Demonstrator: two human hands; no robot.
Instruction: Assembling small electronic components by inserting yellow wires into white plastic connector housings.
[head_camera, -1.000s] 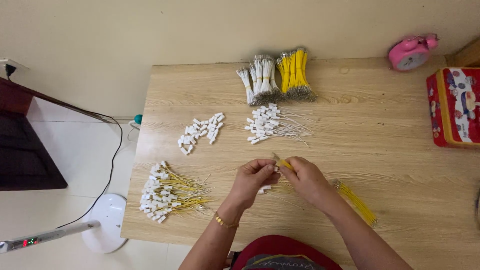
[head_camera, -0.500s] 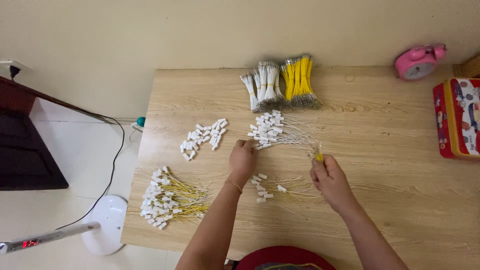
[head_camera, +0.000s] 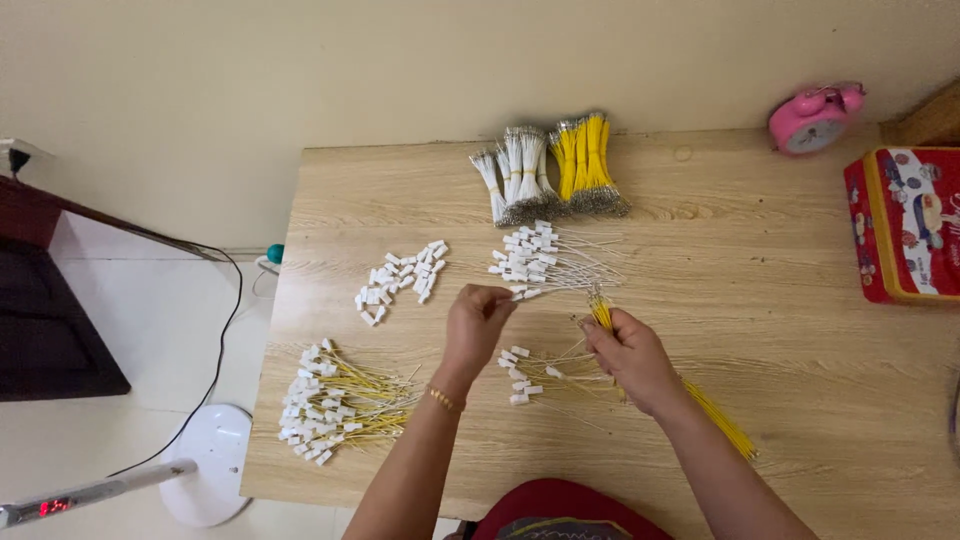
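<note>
My left hand (head_camera: 478, 322) pinches a white-tipped wire at the near edge of the pile of white wires with white connectors (head_camera: 545, 260). My right hand (head_camera: 628, 355) grips a bundle of yellow wires (head_camera: 712, 412), whose ends stick up past my fingers and trail toward the right. Between my hands lie a few yellow wires with white connectors (head_camera: 535, 372) on the wooden table (head_camera: 740, 260).
Loose white connectors (head_camera: 402, 280) lie to the left. A heap of finished yellow wires with connectors (head_camera: 335, 405) sits near the left front. Bundles of white wires (head_camera: 515, 175) and yellow wires (head_camera: 588, 165) stand at the back. A pink alarm clock (head_camera: 812, 118) and red tin (head_camera: 905, 225) are right.
A second ago both hands worked together near the front edge. My left hand then reached out to the white wire pile and now pulls back with one wire; the right hand holds the yellow bundle.
</note>
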